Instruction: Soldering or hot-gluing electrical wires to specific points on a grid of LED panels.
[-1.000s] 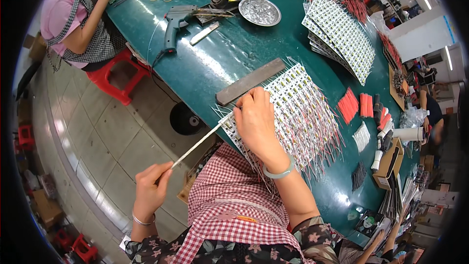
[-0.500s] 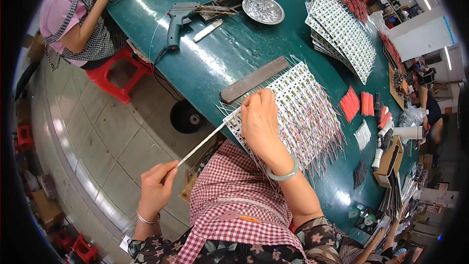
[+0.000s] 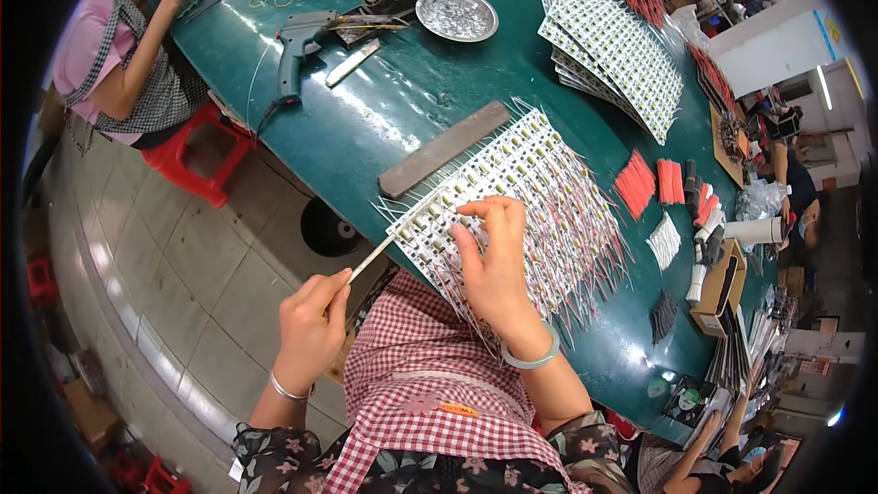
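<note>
My left hand (image 3: 313, 322) is closed on a thin, white, twisted-looking cord (image 3: 370, 261), beyond the table's near edge. The cord runs up to the near left corner of a white circuit board panel (image 3: 437, 204). Rows of small green parts and many thin red and white wires cover that panel. Over its middle is my right hand (image 3: 494, 261), thumb and forefinger apart with nothing visible between them. A dark flat bar (image 3: 445, 148) lies along the panel's far left edge, across white wire ends.
A soldering gun (image 3: 297, 50), a white stick (image 3: 352, 64) and a round metal dish (image 3: 457, 15) lie farther back on the green table. Stacked panels (image 3: 613, 55) stand at the far right, with bundled red wires (image 3: 635, 185) nearer. Another person (image 3: 119, 64) works at the left.
My left hand has moved up closer to the panel, and less of the cord shows. The right hand's fingers have parted and it sits farther from the panel's left edge. The whole view has shifted.
</note>
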Demonstrator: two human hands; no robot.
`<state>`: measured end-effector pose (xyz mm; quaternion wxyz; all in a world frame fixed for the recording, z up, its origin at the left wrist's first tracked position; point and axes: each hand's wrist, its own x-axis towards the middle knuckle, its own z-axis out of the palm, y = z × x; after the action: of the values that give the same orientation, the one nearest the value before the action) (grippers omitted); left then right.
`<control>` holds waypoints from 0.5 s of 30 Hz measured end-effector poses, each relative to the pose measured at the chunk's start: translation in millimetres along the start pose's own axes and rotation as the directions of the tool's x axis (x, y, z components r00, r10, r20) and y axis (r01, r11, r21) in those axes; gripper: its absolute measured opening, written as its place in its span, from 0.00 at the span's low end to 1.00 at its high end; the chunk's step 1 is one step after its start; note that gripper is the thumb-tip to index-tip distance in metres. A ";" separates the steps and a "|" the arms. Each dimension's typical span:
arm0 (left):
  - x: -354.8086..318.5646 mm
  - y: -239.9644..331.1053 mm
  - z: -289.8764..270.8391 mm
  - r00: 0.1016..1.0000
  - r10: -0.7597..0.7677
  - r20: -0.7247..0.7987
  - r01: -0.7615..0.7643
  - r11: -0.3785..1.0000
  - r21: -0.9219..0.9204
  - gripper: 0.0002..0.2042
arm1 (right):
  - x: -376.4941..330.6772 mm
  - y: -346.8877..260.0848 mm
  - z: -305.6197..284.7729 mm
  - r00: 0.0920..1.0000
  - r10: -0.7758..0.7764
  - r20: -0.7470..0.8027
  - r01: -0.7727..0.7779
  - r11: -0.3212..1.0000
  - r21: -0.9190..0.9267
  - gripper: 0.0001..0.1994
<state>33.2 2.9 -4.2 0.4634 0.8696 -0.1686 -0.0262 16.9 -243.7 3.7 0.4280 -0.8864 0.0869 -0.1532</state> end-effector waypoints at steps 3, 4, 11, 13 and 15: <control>9.1 2.2 9.2 1.000 -0.005 0.006 0.005 1.000 0.004 0.09 | -0.9 12.0 -9.8 0.997 0.036 -0.061 -0.033 0.998 0.055 0.11; 12.1 3.9 11.6 1.000 -0.007 0.007 0.007 1.000 0.010 0.08 | -0.3 8.6 -16.2 0.995 0.055 -0.086 -0.050 0.997 0.057 0.10; 14.8 9.9 11.8 0.999 -0.042 -0.015 0.042 0.999 0.007 0.08 | 13.1 28.9 -38.5 0.988 0.052 -0.145 -0.048 0.998 0.031 0.08; 9.4 10.5 7.0 0.997 -0.071 -0.019 0.071 0.997 0.015 0.09 | 35.0 35.6 -38.4 0.989 -0.049 -0.140 0.042 0.997 -0.058 0.07; 4.2 12.5 5.0 0.996 -0.086 -0.020 0.087 0.996 0.012 0.09 | 56.9 46.0 -35.7 0.988 -0.114 -0.105 0.104 0.990 -0.092 0.07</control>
<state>32.7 -8.9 3.5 0.4579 0.8792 -0.1263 -0.0365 56.9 -314.5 -0.3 0.3747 -0.8978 0.0682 -0.2212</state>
